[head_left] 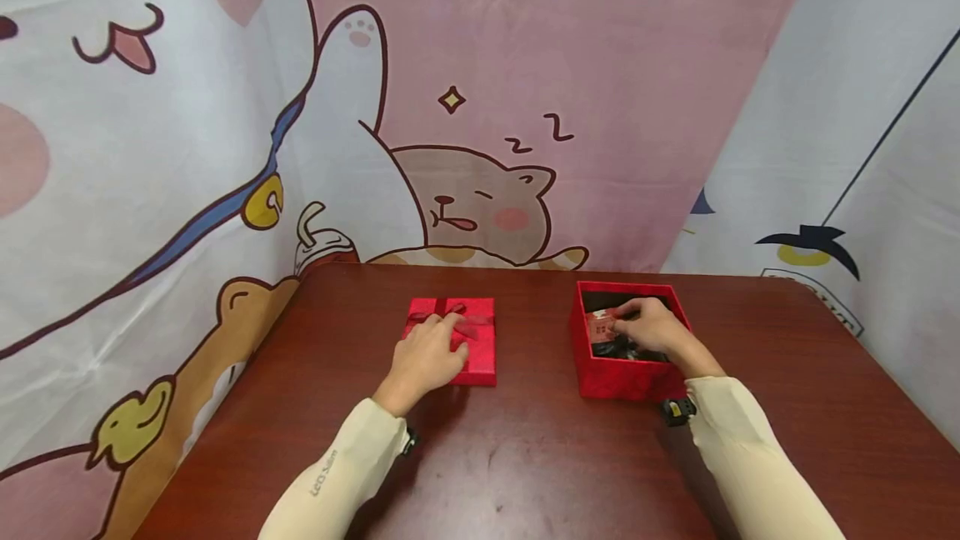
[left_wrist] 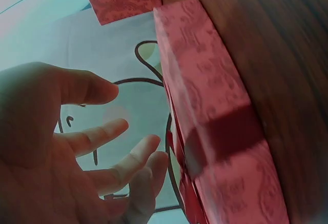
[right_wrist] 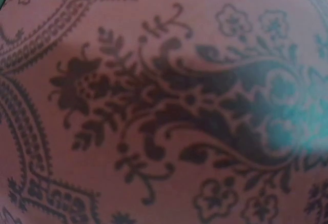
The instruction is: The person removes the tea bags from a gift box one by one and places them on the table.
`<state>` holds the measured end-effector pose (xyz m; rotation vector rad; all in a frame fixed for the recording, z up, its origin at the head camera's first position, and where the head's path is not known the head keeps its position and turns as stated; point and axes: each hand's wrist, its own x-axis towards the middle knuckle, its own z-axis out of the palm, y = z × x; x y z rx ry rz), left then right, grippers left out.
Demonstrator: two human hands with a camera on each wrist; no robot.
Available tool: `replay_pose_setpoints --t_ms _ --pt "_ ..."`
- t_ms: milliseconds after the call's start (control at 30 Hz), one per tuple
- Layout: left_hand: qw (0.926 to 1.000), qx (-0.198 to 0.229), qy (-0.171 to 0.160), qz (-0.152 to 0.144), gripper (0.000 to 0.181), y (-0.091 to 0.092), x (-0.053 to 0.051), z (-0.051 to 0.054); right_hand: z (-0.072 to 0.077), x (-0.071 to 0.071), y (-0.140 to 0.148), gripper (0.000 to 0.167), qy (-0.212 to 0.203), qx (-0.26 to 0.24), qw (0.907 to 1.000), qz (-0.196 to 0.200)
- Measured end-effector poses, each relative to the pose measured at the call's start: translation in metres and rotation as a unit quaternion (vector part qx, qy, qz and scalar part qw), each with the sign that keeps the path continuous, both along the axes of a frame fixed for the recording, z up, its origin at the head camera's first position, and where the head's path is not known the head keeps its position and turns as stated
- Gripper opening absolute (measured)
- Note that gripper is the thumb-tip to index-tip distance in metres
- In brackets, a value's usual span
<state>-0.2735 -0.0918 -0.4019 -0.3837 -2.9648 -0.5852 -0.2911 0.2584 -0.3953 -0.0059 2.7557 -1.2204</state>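
My left hand (head_left: 426, 354) is over a red gift box lid (head_left: 480, 357) with a dark red ribbon bow. In the left wrist view its fingers (left_wrist: 110, 178) are spread and relaxed beside the lid's patterned edge (left_wrist: 225, 131), holding nothing. To the right, an open red box (head_left: 630, 380) with a dark inside stands on the table. My right hand (head_left: 651, 327) reaches into it and pinches a small red-and-white piece printed like a house (head_left: 600, 326). The box's patterned outer wall (right_wrist: 169, 96) fills the right wrist view, hiding the right fingers there.
Dark, shiny items (head_left: 618, 348) lie inside the box, too unclear to identify. The brown wooden table (head_left: 536, 448) extends between lid and box. Behind it and to both sides hangs a cartoon-printed cloth (head_left: 600, 65).
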Motion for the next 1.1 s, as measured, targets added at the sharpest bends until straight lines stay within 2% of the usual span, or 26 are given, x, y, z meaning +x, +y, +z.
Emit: replay_pose_setpoints --t_ms 233,567,667,833,1100 --pt "0.9991 0.032 0.008 -0.027 0.038 0.033 -0.005 0.000 -0.005 -0.004 0.004 0.038 0.005 -0.013 0.9999 0.006" --pt "0.9917 0.113 -0.005 -0.061 0.034 0.104 -0.012 -0.009 -0.009 -0.003 0.001 0.037 0.005 -0.030 0.9995 0.002" --pt "0.9850 0.159 -0.016 -0.065 0.032 0.120 -0.011 -0.014 -0.012 -0.001 -0.001 0.037 0.006 -0.037 0.9993 0.004" --pt "0.9699 0.230 -0.047 -0.064 0.030 0.137 -0.009 -0.021 -0.013 0.001 -0.004 0.035 0.011 -0.040 0.9991 0.002" --pt "0.9550 0.291 -0.036 -0.043 0.025 0.159 -0.015 -0.017 -0.007 -0.002 -0.004 0.035 0.019 -0.032 0.9993 0.004"
